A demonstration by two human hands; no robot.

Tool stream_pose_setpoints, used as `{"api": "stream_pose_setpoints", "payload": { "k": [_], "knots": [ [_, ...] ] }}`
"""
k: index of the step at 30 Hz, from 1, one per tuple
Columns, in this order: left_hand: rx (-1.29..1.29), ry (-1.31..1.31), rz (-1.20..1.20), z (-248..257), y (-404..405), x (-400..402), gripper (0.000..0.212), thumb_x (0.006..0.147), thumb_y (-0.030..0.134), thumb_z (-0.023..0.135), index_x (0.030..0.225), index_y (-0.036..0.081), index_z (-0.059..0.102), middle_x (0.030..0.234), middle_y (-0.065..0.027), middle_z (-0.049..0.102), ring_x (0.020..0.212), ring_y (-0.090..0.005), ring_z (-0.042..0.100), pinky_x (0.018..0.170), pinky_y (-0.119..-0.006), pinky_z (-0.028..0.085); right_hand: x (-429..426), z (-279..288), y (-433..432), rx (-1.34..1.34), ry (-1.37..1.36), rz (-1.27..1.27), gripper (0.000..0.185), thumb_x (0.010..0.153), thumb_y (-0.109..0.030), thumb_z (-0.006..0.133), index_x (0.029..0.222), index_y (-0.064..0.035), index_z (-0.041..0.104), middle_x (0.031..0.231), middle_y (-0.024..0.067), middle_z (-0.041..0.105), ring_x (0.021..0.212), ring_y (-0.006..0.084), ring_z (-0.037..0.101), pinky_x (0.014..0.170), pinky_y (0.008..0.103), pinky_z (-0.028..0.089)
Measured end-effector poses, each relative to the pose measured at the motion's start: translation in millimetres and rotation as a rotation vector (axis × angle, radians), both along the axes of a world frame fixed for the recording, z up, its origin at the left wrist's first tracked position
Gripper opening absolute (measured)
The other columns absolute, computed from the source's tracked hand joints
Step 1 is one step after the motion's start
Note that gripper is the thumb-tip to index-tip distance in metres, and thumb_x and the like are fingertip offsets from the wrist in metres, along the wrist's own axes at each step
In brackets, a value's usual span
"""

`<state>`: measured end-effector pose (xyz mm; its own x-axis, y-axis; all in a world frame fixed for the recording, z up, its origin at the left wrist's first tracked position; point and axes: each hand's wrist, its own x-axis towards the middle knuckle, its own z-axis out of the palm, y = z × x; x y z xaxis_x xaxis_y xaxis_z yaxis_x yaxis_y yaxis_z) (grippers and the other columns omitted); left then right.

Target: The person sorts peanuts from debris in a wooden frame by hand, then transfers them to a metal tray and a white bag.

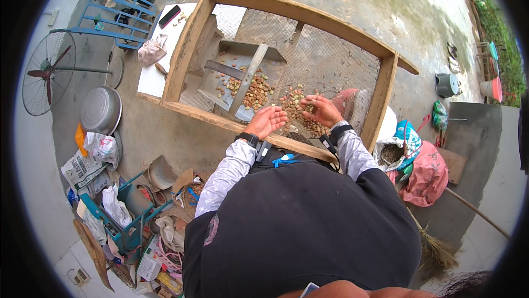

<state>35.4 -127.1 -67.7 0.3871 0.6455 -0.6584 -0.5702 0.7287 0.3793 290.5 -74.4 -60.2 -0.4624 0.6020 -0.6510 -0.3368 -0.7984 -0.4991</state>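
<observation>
A large wooden-framed wire-mesh screen (339, 54) lies before me. In its left half sits a metal scoop (244, 54) with a flat strap handle, holding many brown and green beans (256, 93). My left hand (268, 121) is above the scoop's near right edge, palm turned up, fingers spread a little; a pale bean shows by its fingertips. My right hand (322, 110) hovers over a loose bean pile (294, 101) on the mesh, fingers curled with a gap to the thumb. Whether a bean is between them is too small to tell.
Left of the frame, a white board (153, 72) carries a phone (170, 17) and a crumpled cloth (152, 51). A standing fan (48, 72), metal basin (100, 110) and teal machine (128, 215) are farther left. At right stand an open sack (392, 153) and a pink bag (425, 178).
</observation>
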Motion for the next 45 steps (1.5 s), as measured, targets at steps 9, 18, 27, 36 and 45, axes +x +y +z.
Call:
{"api": "stream_pose_setpoints", "payload": {
  "k": [9, 18, 27, 36, 45],
  "knots": [
    [0.016, 0.025, -0.024, 5.3, 0.3, 0.8, 0.027, 0.096, 0.023, 0.044, 0.111, 0.0, 0.048, 0.106, -0.0169, 0.059, 0.098, -0.0285, 0.06, 0.084, -0.039, 0.051, -9.4, 3.4, -2.5, -0.027, 0.191, -0.134, 0.026, 0.094, -0.013, 0.046, 0.116, 0.0006, 0.049, 0.114, 0.0156, 0.056, 0.109, 0.0295, 0.056, 0.093, 0.0421, 0.046],
    [-0.064, -0.191, 0.003, 7.3, 2.8, -2.6, 0.044, 0.098, 0.039, 0.036, 0.113, 0.0, 0.049, 0.109, -0.0178, 0.056, 0.104, -0.0316, 0.057, 0.093, -0.047, 0.046, -61.0, 46.2, -8.7, 0.638, -0.281, 0.281, 0.031, 0.093, -0.02, 0.052, 0.116, 0.0, 0.055, 0.105, 0.0043, 0.061, 0.1, 0.0133, 0.055, 0.085, 0.0281, 0.045],
    [-0.119, -0.211, 0.123, 1.5, 8.1, 0.4, 0.027, 0.096, 0.031, 0.046, 0.082, 0.008, 0.05, 0.072, -0.0043, 0.051, 0.062, -0.015, 0.049, 0.054, -0.028, 0.045, 11.6, -38.1, 10.2, 0.742, -1.05, 0.298, 0.023, 0.081, -0.012, 0.064, 0.098, 0.002, 0.058, 0.086, 0.0115, 0.062, 0.071, 0.02, 0.064, 0.059, 0.0324, 0.051],
    [-0.187, -0.244, 0.177, 0.9, 2.7, -8.4, 0.029, 0.096, 0.035, 0.046, 0.081, 0.01, 0.046, 0.062, 0.0012, 0.038, 0.052, -0.0108, 0.033, 0.046, -0.025, 0.03, -68.6, -9.2, -20.7, 1.26, -1.254, 0.552, 0.044, 0.069, -0.017, 0.072, 0.109, -0.0112, 0.055, 0.102, 0.0142, 0.05, 0.097, 0.0386, 0.05, 0.08, 0.0434, 0.045],
    [-0.168, -0.201, 0.165, -0.7, 2.3, -9.2, 0.027, 0.094, 0.035, 0.049, 0.082, 0.011, 0.048, 0.064, 0.0013, 0.039, 0.054, -0.0109, 0.036, 0.048, -0.025, 0.033, -41.2, -49.3, -21.6, 1.458, -1.127, 0.425, 0.013, 0.074, -0.007, 0.063, 0.087, -0.006, 0.061, 0.081, 0.0127, 0.054, 0.076, 0.0314, 0.054, 0.069, 0.0394, 0.045]
  ]
}}
